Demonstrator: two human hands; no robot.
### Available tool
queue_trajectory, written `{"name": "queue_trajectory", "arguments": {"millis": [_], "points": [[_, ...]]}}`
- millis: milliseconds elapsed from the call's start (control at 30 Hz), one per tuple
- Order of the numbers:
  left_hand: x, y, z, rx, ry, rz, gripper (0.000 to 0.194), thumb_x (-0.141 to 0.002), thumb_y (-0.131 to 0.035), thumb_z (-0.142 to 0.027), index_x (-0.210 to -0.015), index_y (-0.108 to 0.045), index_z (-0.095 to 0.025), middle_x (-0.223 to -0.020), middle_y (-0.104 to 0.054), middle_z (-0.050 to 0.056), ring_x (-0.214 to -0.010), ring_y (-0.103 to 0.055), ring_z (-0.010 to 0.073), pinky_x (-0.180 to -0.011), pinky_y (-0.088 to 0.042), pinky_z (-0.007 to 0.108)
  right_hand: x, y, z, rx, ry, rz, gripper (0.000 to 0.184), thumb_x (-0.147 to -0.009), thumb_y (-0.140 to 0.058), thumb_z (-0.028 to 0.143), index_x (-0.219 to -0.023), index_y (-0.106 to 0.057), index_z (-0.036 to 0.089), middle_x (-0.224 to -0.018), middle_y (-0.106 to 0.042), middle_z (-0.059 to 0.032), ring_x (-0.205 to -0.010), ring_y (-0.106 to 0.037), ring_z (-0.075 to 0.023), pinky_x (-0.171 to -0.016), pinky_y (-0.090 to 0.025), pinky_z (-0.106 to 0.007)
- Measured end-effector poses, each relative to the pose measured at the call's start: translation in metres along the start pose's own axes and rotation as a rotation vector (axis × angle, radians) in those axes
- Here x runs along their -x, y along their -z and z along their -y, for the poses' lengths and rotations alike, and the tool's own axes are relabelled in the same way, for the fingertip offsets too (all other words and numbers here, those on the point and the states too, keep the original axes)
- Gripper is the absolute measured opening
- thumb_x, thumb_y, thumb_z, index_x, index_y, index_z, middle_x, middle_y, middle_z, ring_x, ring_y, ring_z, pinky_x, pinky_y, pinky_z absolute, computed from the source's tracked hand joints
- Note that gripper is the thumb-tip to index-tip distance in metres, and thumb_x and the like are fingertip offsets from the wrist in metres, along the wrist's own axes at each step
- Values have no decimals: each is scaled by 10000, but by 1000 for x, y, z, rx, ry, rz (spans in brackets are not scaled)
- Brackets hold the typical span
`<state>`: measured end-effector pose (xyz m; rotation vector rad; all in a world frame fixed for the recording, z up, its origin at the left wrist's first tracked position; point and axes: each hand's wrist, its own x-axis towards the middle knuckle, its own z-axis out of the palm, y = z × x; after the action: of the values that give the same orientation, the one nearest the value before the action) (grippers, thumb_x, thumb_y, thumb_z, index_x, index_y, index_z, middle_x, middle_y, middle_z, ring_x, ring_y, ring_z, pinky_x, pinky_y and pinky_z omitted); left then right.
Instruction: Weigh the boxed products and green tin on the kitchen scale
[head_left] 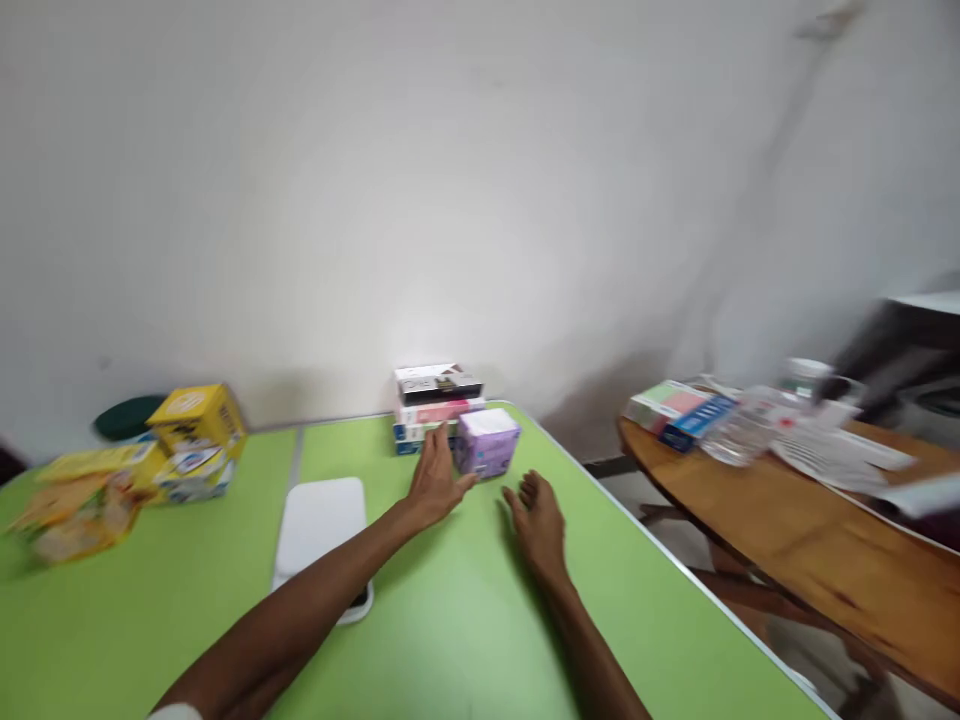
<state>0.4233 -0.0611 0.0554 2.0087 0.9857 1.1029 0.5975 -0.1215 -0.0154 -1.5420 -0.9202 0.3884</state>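
Note:
My left hand (435, 480) reaches across the green table (465, 620) with its fingers stretched out, touching the left side of a small purple box (487, 440). My right hand (538, 525) hovers low over the table just in front of and to the right of that box, fingers loosely curled, holding nothing. Behind the purple box stands a stack of three flat boxes (436, 405) against the wall. A white flat device (319, 525) lies under my left forearm.
A yellow carton (199, 420) on another box, and yellow packets (82, 495), sit at the table's left. A dark green object (127, 415) lies by the wall. To the right stands a wooden table (787, 520) with boxes, a plastic bottle and papers, across a narrow gap.

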Motion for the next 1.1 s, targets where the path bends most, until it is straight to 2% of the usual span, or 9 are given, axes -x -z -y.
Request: {"name": "queue_trajectory", "arguments": {"millis": [167, 300, 400, 500, 600, 733, 833, 933, 1100], "points": [[103, 97, 9, -27, -47, -52, 798, -851, -723, -350, -1545, -345, -242, -1482, -482, 152, -1353, -513, 304, -1142, -468, 509, 65, 18, 22, 156, -85, 22, 672, -759, -647, 635, -1252, -604, 181, -1262, -691, -225, -1136, -683, -405, -1040, -490, -608], [180, 195, 51, -206, 98, -428, 675, -888, -660, -329, -1498, -394, -220, -1487, -464, 165, -1409, -457, 306, -1210, -378, 538, 124, -12, 74, 184, 39, 89, 561, -858, -597, 588, -1283, -603, 222, -1335, -663, -199, -1115, -693, -403, -1032, -498, -620], [213, 271, 92, -372, 242, -844, 709, -899, -634, -396, -1509, -353, -169, -1552, -378, 203, -1502, -330, 333, -1268, -236, 575, 185, -77, 124, 31, 269, 340, 484, -906, -576, 550, -1251, -623, 214, -1327, -666, -182, -1126, -690, -374, -1023, -526, -578], [226, 336, 127, -386, 371, -1145, 853, -871, -631, -500, -1528, -294, -72, -1607, -278, 271, -1554, -216, 358, -1288, -148, 560, 244, -172, 158, -133, 261, 720, 471, -960, -549, 539, -1322, -609, 243, -1387, -648, -155, -1242, -644, -339, -1075, -516, -537], [229, 382, 153, -273, 507, -1294, 950, -871, -588, -586, -1539, -243, -5, -1604, -260, 320, -1558, -205, 380, -1282, -147, 560, 286, -272, 168, -257, 190, 958, 626, -947, -548, 601, -1443, -516, 220, -1508, -545, -176, -1365, -559, -334, -1131, -470, -552], [225, 411, 178, -180, 515, -1284, 798, -965, -370, -647, -1523, -338, -78, -1539, -429, 266, -1475, -409, 329, -1219, -330, 502, 308, -377, 169, -283, 167, 1028, 863, -865, -634, 619, -1577, -342, 228, -1606, -415, -161, -1505, -362, -358, -1219, -295, -647], [223, 419, 189, -139, 501, -1211, 709, -969, -271, -686, -1303, -591, -149, -1288, -663, 192, -1260, -605, 298, -1091, -475, 445, 315, -418, 176, -224, 223, 1030, 913, -827, -710, 443, -1605, -279, 235, -1634, -388, -131, -1541, -296, -343, -1255, -235, -610], [225, 422, 192, -124, 514, -1142, 677, -934, -291, -718, -1015, -684, -172, -1020, -732, 148, -1061, -665, 302, -973, -530, 436, 323, -432, 188, -114, 267, 1048, 944, -798, -710, 304, -1612, -241, 205, -1660, -354, -129, -1555, -281, -332, -1259, -241, -571], [227, 418, 177, -194, 642, -1167, 577, -877, -308, -711, -728, -567, -217, -707, -608, 59, -740, -592, 251, -800, -531, 429, 330, -420, 202, -14, 253, 1099, 964, -787, -699, 269, -1611, -226, 106, -1688, -296, -154, -1572, -261, -306, -1284, -218, -488]]}}
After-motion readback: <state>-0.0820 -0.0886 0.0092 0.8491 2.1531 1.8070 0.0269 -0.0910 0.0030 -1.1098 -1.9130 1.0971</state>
